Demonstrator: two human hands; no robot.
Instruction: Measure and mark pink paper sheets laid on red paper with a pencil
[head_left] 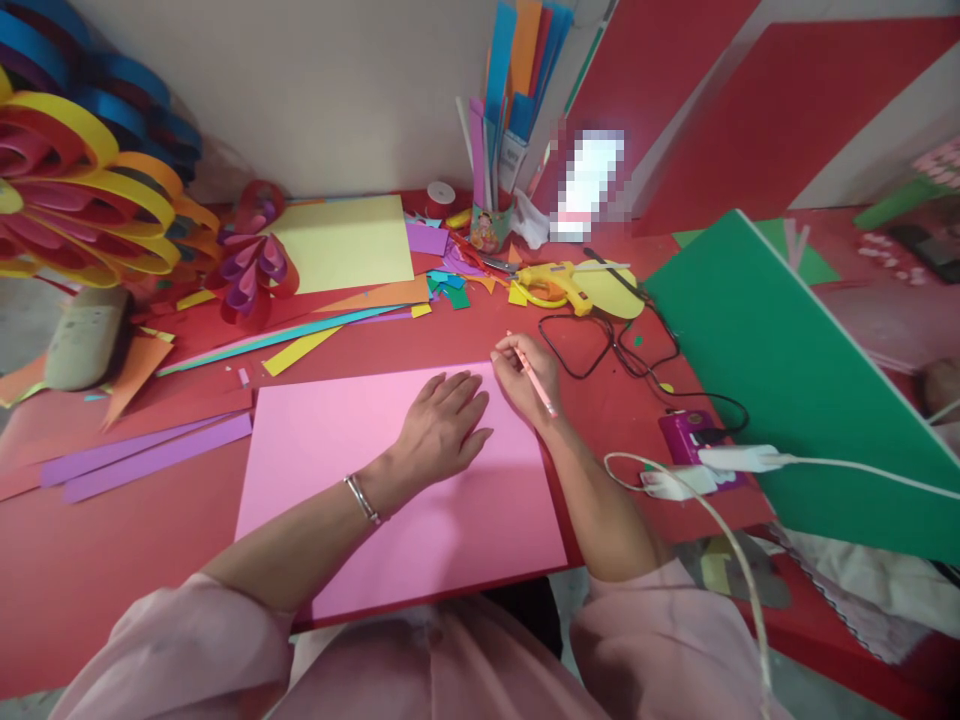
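A large sheet of pink paper [337,440] lies flat in front of me at the table's edge. My left hand [444,425] rests palm down on it, fingers stretched out towards the far right corner. At that corner my right hand [529,375] is closed around a slim pink pencil [537,381]. The pencil slants, one end up by the fingertips and the other near the wrist. Beneath my right hand is the sheet's right edge, and whether the pencil touches the paper I cannot tell.
Beyond the sheet lie a yellow glue gun [566,285] with a black cord, scissors [491,260] and paper scraps. Paper strips [161,455] are at left, near a quilled paper flower [82,190]. A green board [810,400] and white cables [739,458] stand right.
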